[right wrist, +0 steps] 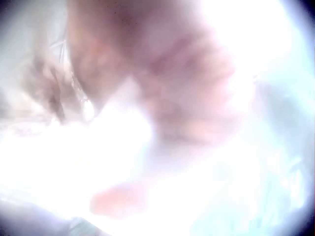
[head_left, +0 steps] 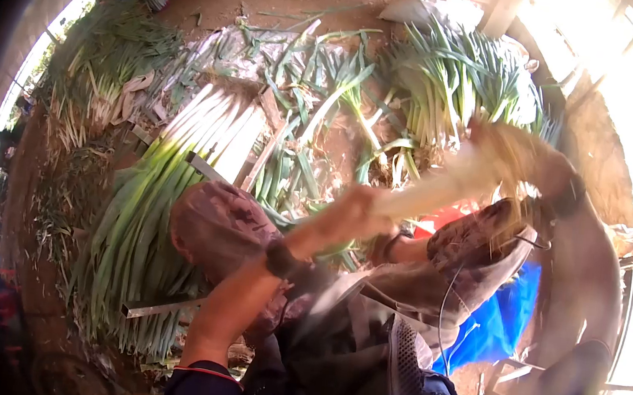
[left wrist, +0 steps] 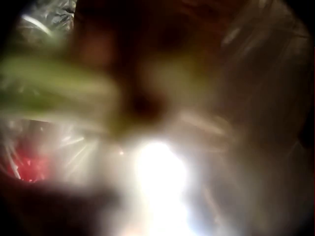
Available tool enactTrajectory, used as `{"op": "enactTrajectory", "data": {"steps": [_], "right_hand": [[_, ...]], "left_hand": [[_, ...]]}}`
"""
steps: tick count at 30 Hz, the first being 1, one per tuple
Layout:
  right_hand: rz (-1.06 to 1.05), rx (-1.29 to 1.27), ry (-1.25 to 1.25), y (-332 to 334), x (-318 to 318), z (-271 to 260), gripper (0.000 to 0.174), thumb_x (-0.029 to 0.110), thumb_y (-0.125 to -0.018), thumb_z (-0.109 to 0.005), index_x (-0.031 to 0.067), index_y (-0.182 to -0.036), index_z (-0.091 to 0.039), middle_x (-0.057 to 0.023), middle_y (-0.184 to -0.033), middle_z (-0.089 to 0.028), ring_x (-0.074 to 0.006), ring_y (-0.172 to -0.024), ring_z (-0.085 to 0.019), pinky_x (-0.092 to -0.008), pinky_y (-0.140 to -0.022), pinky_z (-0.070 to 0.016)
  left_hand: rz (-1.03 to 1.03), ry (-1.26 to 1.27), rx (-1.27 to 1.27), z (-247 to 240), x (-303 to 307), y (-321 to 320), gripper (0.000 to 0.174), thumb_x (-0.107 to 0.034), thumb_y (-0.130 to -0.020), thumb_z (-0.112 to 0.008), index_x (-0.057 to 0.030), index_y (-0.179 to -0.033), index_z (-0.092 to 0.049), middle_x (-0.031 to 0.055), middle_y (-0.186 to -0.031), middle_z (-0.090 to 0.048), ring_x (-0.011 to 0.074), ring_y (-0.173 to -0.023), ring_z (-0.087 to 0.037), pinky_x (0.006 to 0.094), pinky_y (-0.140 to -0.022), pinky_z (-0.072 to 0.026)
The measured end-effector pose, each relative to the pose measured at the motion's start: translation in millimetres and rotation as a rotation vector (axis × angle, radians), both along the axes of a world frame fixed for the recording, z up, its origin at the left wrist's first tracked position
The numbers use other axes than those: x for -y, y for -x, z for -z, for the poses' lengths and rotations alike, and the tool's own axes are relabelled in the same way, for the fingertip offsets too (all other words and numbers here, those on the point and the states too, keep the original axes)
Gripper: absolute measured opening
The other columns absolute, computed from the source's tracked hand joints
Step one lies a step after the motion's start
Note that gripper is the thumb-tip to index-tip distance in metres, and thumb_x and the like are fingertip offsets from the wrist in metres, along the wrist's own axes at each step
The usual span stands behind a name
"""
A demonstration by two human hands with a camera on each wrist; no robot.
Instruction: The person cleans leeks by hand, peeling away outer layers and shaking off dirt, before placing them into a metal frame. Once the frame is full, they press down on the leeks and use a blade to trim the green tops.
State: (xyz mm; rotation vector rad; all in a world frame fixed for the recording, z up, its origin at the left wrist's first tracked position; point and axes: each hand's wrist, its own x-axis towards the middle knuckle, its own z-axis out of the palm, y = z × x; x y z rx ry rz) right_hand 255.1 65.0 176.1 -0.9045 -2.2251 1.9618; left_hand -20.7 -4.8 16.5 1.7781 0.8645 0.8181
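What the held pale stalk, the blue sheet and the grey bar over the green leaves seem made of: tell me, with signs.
Pale stalk: plant matter, from its leek-like shape; blur hides the finish.
Blue sheet: probably thin plastic, perhaps slightly glossy, judging by its creases and bright colour.
Grey bar: likely bare metal, smooth-looking, from its straight edges and bright highlight.

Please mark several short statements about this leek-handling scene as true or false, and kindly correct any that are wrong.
1. The left hand grips a pale leek stalk. True.
2. The nearest leek pile has its white ends toward the person. False: in that leek pile the white ends point away and the green leaves lie toward the person.
3. A dark band circles the left wrist. True.
4. Blue plastic lies on the person's left. False: the blue plastic is on the right.
5. The right hand looks blurred in the head view. True.
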Motion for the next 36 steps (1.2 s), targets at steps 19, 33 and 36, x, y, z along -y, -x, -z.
{"op": "enactTrajectory", "data": {"steps": [19, 33, 36], "right_hand": [[0.379, -0.543, -0.399, 132.1, 0.5, -26.2, 0.049, 0.046, -0.091, -0.061, 0.0018, -0.110, -0.069, -0.0070, -0.084, -0.068, -0.0127, -0.076, -0.065, -0.0279, -0.061, -0.0525], [0.091, -0.260, -0.190, 96.1, -39.0, -8.9, 0.028, 0.008, -0.087, -0.072, -0.0021, -0.113, -0.069, -0.0084, -0.088, -0.073, -0.0128, -0.070, -0.069, -0.0238, -0.059, -0.0541], [0.068, -0.261, -0.254, 94.0, -38.5, -15.6, 0.020, 0.008, -0.088, -0.071, -0.0005, -0.107, -0.071, -0.0071, -0.082, -0.073, -0.0111, -0.064, -0.067, -0.0223, -0.054, -0.0522]], "left_hand": [[0.101, 0.230, 0.546, -123.6, -44.3, 20.2, 0.054, -0.029, -0.080, -0.081, 0.0013, -0.118, -0.059, 0.0100, -0.101, -0.069, 0.0191, -0.093, -0.069, 0.0310, -0.081, -0.0564], [0.157, 0.512, 0.643, -80.8, -23.1, 39.6, 0.067, -0.018, -0.071, -0.088, -0.0021, -0.126, -0.053, 0.0140, -0.094, -0.069, 0.0292, -0.081, -0.071, 0.0445, -0.073, -0.0605], [0.118, 0.516, 0.620, -83.0, -20.2, 42.5, 0.055, -0.016, -0.073, -0.086, 0.0017, -0.117, -0.057, 0.0162, -0.095, -0.070, 0.0305, -0.084, -0.071, 0.0434, -0.074, -0.0603]]}}
